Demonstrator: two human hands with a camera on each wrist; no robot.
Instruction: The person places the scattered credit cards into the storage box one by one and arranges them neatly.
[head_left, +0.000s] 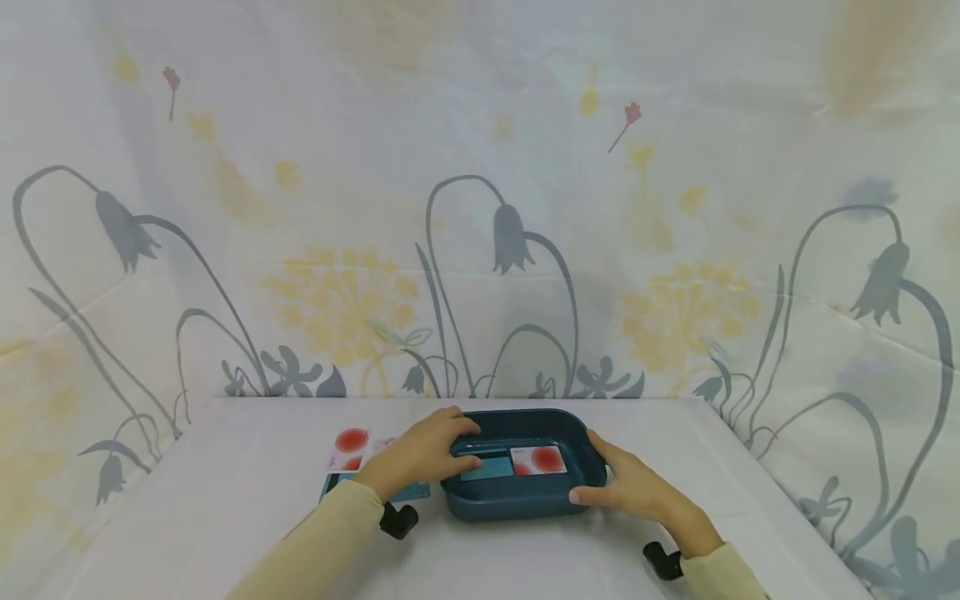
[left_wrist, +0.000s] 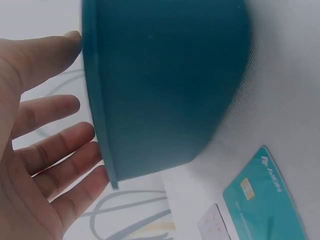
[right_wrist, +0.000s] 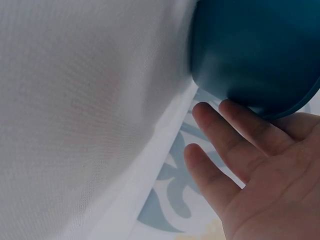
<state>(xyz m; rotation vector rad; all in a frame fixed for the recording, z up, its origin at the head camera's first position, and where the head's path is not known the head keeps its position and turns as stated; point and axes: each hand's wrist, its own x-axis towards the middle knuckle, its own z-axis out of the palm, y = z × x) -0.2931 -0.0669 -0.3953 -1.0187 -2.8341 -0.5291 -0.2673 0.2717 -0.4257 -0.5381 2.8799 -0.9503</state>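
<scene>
Two bare hands flank a dark teal rectangular tray with rounded corners, which stands on a white-covered table. The left hand lies at the left rim, its thumb and fingers extended and spread, fingertips at the edge; its grip is relaxed rather than clenched. The right hand spans the opposite end, thumb at the near right corner and fingers along the outer wall; the wrist view shows these fingers nearly straight and apart. On the tray floor lie, side by side, a teal card and, to its right, a white card with red discs. Left of the tray, partly hidden by the left forearm, are further cards, among them a white card bearing red circles. The left wrist view shows a teal bank card with a gold chip outside the tray, near a pale card. Behind the table hangs a white backdrop printed with grey bellflowers and yellow blossoms. Both sleeves are beige.
</scene>
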